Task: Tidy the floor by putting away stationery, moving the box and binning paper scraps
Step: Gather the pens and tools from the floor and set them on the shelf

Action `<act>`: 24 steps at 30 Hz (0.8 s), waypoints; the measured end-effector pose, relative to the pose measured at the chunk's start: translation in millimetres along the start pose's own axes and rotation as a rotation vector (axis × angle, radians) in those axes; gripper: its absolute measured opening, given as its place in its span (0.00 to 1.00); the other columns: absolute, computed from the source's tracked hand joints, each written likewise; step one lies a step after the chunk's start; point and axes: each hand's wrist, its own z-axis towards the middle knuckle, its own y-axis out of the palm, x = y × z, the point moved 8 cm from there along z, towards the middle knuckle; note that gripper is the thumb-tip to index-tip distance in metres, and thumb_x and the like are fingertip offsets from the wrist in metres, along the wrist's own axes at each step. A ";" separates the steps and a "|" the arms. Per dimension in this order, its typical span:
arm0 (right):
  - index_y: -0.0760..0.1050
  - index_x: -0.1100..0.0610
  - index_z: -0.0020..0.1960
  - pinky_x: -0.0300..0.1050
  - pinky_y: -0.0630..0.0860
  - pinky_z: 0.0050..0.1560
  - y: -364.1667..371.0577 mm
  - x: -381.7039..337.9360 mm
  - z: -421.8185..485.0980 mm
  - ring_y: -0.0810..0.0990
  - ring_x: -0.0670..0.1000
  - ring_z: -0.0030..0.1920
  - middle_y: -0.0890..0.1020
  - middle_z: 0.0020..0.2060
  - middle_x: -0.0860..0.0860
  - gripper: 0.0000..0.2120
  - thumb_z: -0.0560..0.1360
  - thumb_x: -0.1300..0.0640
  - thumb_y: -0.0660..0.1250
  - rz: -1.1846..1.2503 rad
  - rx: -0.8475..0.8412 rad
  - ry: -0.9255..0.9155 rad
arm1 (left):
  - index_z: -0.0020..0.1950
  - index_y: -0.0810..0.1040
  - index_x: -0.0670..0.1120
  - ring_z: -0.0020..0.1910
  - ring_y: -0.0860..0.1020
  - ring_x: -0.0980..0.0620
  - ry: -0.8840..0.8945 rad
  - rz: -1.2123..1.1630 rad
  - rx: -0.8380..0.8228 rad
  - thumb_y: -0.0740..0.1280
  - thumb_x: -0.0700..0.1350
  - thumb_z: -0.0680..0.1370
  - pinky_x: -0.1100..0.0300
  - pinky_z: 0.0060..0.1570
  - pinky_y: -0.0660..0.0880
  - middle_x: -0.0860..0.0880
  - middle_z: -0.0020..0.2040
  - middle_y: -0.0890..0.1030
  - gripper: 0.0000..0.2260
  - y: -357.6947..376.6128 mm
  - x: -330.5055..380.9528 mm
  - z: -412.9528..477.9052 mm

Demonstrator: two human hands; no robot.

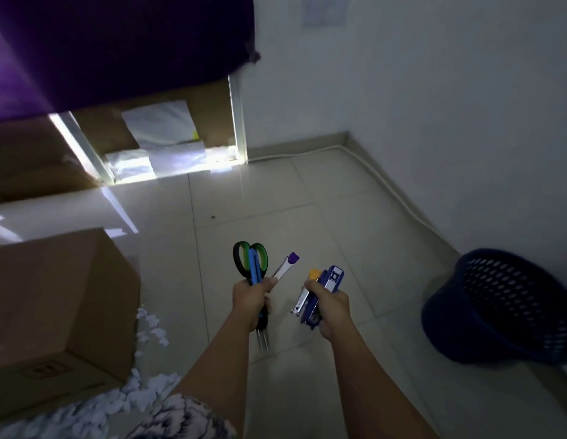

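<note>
White torn paper scraps lie against the brown cardboard box; a dark blue perforated plastic bin stands well right of it. Between them, the left hand clutches green-handled scissors, the right hand a blue stapler.

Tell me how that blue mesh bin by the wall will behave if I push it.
The blue mesh bin has walls full of holes, so it is probably light for its size. On the glossy tiled floor it would likely slide easily instead of gripping. Being light, it may tip if pushed near its rim, so a low push seems safer.
</note>
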 end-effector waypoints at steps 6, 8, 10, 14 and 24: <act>0.76 0.58 0.40 0.46 0.76 0.36 -31.0 -167.7 -136.1 0.77 0.54 0.34 0.78 0.34 0.56 0.06 0.69 0.66 0.72 0.043 -0.065 -0.060 | 0.41 0.75 0.42 0.25 0.65 0.52 -0.001 -0.035 -0.115 0.70 0.37 0.74 0.63 0.22 0.66 0.46 0.32 0.70 0.05 68.0 125.1 -155.2; 0.77 0.58 0.40 0.47 0.76 0.37 -45.9 -210.1 -168.2 0.78 0.54 0.35 0.79 0.34 0.56 0.06 0.69 0.66 0.72 0.047 -0.076 -0.103 | 0.41 0.75 0.41 0.24 0.64 0.51 0.023 -0.021 -0.149 0.70 0.37 0.74 0.62 0.22 0.66 0.46 0.32 0.69 0.05 90.4 155.4 -192.8; 0.77 0.59 0.40 0.47 0.76 0.37 -67.5 -242.9 -198.3 0.78 0.54 0.36 0.79 0.34 0.56 0.06 0.69 0.66 0.73 0.058 -0.073 -0.141 | 0.42 0.75 0.41 0.24 0.64 0.52 0.043 -0.029 -0.185 0.70 0.37 0.74 0.62 0.22 0.65 0.47 0.31 0.68 0.04 113.2 176.9 -230.5; 0.77 0.59 0.43 0.46 0.75 0.36 -115.3 -277.8 -244.0 0.78 0.54 0.36 0.79 0.34 0.55 0.06 0.69 0.65 0.72 0.122 -0.050 -0.198 | 0.42 0.74 0.41 0.24 0.63 0.52 0.088 -0.034 -0.267 0.69 0.37 0.75 0.63 0.21 0.65 0.47 0.31 0.67 0.04 152.0 199.5 -290.9; 0.77 0.59 0.43 0.50 0.78 0.40 -271.4 -267.1 -342.5 0.80 0.56 0.39 0.81 0.37 0.57 0.06 0.69 0.67 0.71 0.252 0.095 -0.305 | 0.45 0.74 0.42 0.21 0.64 0.54 0.067 -0.013 -0.451 0.69 0.38 0.75 0.64 0.20 0.66 0.48 0.33 0.68 0.05 235.9 131.2 -418.9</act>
